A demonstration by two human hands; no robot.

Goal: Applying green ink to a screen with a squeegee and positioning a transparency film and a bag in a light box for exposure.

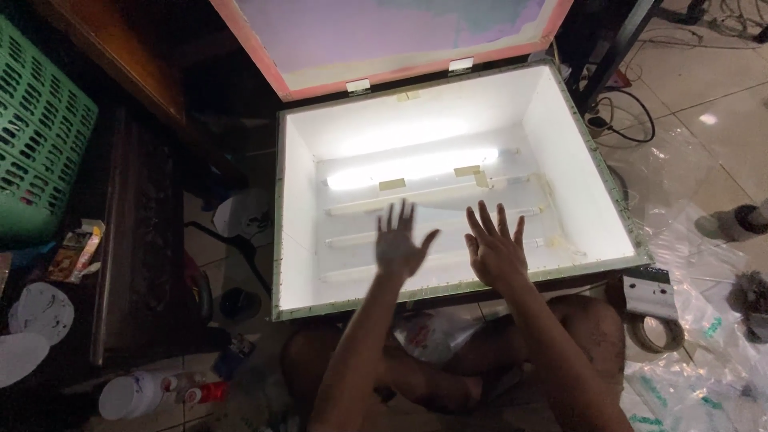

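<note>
Dim tiled floor (720, 96) surrounds a person seated cross-legged before a white light box (576, 176), its pink-framed lid (384, 32) raised at the back. At far left stands a green plastic basket (40, 128), with a white bottle (132, 394) lying on the floor below it. Inside the box, one fluorescent tube (412, 168) glows near the back wall; other tubes nearer the front appear unlit. The left hand (400, 244) hovers over the box's front edge, fingers spread wide, gripping nothing. Just beside it, the right hand (496, 248) is likewise fully spread and empty. Clear plastic sheeting (688, 320) and a roll of tape (652, 332) lie at right.
</note>
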